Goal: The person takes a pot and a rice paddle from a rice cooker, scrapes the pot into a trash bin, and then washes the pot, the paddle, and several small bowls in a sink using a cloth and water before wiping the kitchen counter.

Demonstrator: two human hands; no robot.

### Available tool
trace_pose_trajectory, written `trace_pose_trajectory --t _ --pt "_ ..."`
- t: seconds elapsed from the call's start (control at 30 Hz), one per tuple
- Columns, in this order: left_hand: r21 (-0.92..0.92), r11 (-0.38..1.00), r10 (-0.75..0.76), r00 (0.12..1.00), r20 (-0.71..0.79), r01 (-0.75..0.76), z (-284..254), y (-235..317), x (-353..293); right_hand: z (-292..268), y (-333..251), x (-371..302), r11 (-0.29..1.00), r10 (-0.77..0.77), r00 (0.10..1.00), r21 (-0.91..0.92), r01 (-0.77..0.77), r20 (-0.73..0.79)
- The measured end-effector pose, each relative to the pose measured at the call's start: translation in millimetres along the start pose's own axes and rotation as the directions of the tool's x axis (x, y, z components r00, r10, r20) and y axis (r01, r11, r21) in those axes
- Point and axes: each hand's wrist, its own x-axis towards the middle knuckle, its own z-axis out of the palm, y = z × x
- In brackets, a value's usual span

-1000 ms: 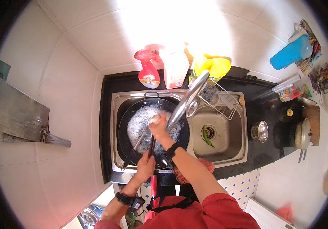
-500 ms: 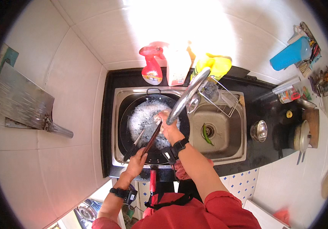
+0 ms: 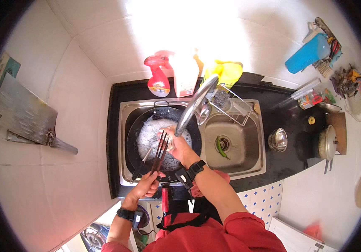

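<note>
A bunch of dark brown chopsticks (image 3: 160, 154) slants up over the suds, its near ends gripped by my left hand (image 3: 144, 186). Close to the far ends, my right hand (image 3: 180, 148) is closed around a pale, crumpled cloth or sponge (image 3: 171, 143), partly hidden by the fingers and chopsticks. Both hands are above a black wok (image 3: 132, 136) filled with foamy water (image 3: 145, 136), set in the left sink basin. The wok's red handle (image 3: 165, 199) points toward me. A utensil with a black handle (image 3: 137, 170) leans in the wok's left side.
The curved metal faucet (image 3: 194, 105) arches close above my right hand. A green chili (image 3: 221, 148) lies by the drain of the right basin (image 3: 243, 157), below a wire rack (image 3: 240, 110). Behind stand a red spray bottle (image 3: 158, 77) and yellow gloves (image 3: 229, 73). Metal bowls (image 3: 278, 140) sit right.
The chopsticks have fanned apart and stand more upright. My right hand has shifted toward their right side, and my left fingers have loosened somewhat. The whole view has shifted slightly.
</note>
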Motion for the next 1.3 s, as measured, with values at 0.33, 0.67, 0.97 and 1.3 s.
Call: trace_pose_trajectory --t 0.33,0.67,0.97,1.3 --pt "0.220 0.963 -0.103 0.966 -0.237 0.156 31.2 -0.8 -10.6 -38.0 16.6 13.6 0.424 -0.439 0.897 -0.868 0.260 0.055" --pt "0.631 0.776 0.371 0.812 -0.449 -0.006 -36.2 -50.9 2.0 -64.0 5.5 11.4 -0.249 -0.465 0.851 -0.959 0.138 0.244" --pt "0.252 0.965 0.210 0.784 -0.584 -0.070 -5.5 -42.4 74.8 -73.0 48.1 7.6 -0.217 -0.114 0.988 -0.967 -0.131 -0.108" --pt "0.823 0.568 0.625 0.637 -0.451 0.025 11.3 -38.8 90.2 -0.6 36.7 -24.5 0.002 -0.181 0.970 -0.986 0.166 0.163"
